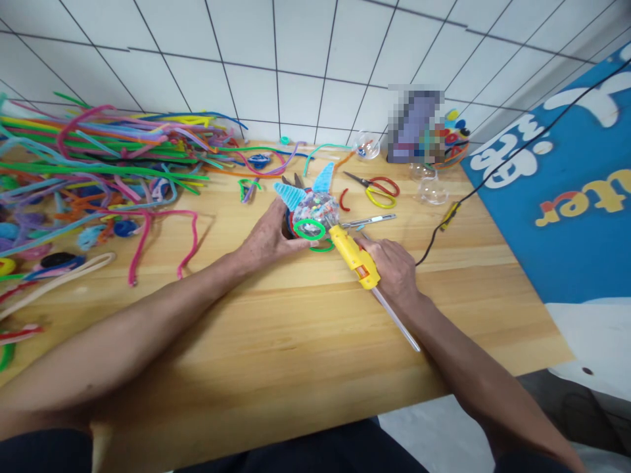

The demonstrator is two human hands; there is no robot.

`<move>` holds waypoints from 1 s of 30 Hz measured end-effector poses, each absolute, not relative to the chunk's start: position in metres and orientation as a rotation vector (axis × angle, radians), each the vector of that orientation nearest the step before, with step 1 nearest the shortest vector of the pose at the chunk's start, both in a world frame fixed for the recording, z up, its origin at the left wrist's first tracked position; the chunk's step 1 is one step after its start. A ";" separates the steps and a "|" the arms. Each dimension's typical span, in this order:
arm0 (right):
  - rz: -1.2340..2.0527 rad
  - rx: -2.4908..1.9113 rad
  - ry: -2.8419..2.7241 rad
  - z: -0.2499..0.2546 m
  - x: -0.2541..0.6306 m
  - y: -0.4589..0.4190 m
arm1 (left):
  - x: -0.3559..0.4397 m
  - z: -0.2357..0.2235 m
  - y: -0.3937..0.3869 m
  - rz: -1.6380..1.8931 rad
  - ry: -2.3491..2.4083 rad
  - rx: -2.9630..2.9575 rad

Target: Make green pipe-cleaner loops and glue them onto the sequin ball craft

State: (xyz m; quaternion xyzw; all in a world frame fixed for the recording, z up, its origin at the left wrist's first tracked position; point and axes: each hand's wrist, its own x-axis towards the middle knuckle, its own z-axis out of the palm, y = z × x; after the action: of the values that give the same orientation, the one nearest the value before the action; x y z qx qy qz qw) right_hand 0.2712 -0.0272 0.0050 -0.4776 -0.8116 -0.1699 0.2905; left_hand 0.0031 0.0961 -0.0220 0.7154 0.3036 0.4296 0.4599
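From where I stand, the left hand point(270, 233) is curled around the near left side of a speckled ball point(323, 205), thumb along its lower edge, steadying it near the middle of the desk point(276, 322). Two pale-blue ears point(324, 179) stand up from the ball, and a bright green ring point(309, 229) lies against its front.

The right hand point(394, 266) is closed on a yellow glue gun point(351, 253) — nozzle pointed at the ball's right side, a clear glue stick point(398, 322) trailing out of the back. I can't tell whether the tip actually touches.

Just beyond, a slim silver tool point(378, 220) lies beside the ball, with red-and-yellow-handled scissors point(379, 190) farther back and a short red curl point(344, 200) near their blades. Clear plastic domes point(434, 190) sit toward the back right, near a dark cord point(482, 187) that runs up across a blue panel point(586, 243). Over on the left there's a great heap of colourful fuzzy stems point(123, 148) — pink, green, purple, blue — against the tiled wall point(246, 33).
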 end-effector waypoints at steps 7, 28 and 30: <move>-0.395 -1.237 -2.167 0.005 0.277 -0.030 | 0.002 -0.027 0.099 1.063 0.766 1.786; -0.415 -1.253 -2.166 0.010 0.271 -0.032 | 0.000 -0.029 0.099 1.036 0.750 1.850; -0.429 -1.269 -2.161 0.010 0.271 -0.032 | 0.000 -0.028 0.099 1.049 0.751 1.849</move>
State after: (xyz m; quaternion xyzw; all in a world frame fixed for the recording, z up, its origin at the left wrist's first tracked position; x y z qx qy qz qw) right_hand 0.2712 -0.0317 0.0096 -0.4768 -0.8120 -0.1611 0.2954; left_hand 0.0004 0.0990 -0.0281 0.7408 0.3010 0.4202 0.4289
